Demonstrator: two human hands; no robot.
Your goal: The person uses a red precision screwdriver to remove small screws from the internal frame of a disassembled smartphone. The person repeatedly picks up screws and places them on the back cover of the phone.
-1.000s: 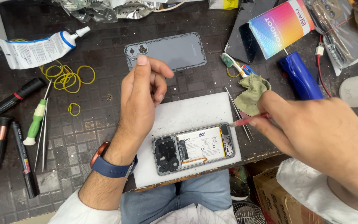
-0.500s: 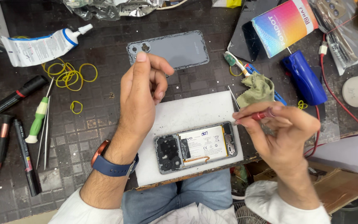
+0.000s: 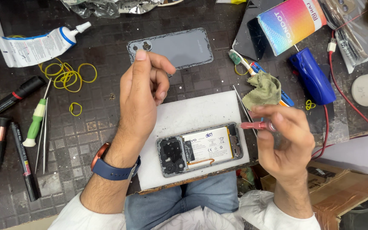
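An opened phone (image 3: 199, 149) with its white battery showing lies on a white mat (image 3: 192, 115) at the table's near edge. My left hand (image 3: 143, 91) hovers above the mat's left part, fingers curled and pinched together; whether something small sits between the fingertips is unclear. My right hand (image 3: 284, 140) is just right of the phone and holds a red-handled screwdriver (image 3: 256, 125), which points left toward the phone's right end. The grey back cover (image 3: 179, 47) lies farther back on the table.
A glue tube (image 3: 43, 44), yellow rubber bands (image 3: 67, 76), markers (image 3: 9, 100) and a green screwdriver (image 3: 37, 121) lie at the left. An olive cloth (image 3: 263, 91), a blue tool (image 3: 314, 79), a red cable (image 3: 346, 102) and a colourful box (image 3: 290, 21) are at the right.
My right hand has drawn in from the right edge and turned, bringing the red screwdriver closer to the phone's right end. My left hand has stayed about where it was.
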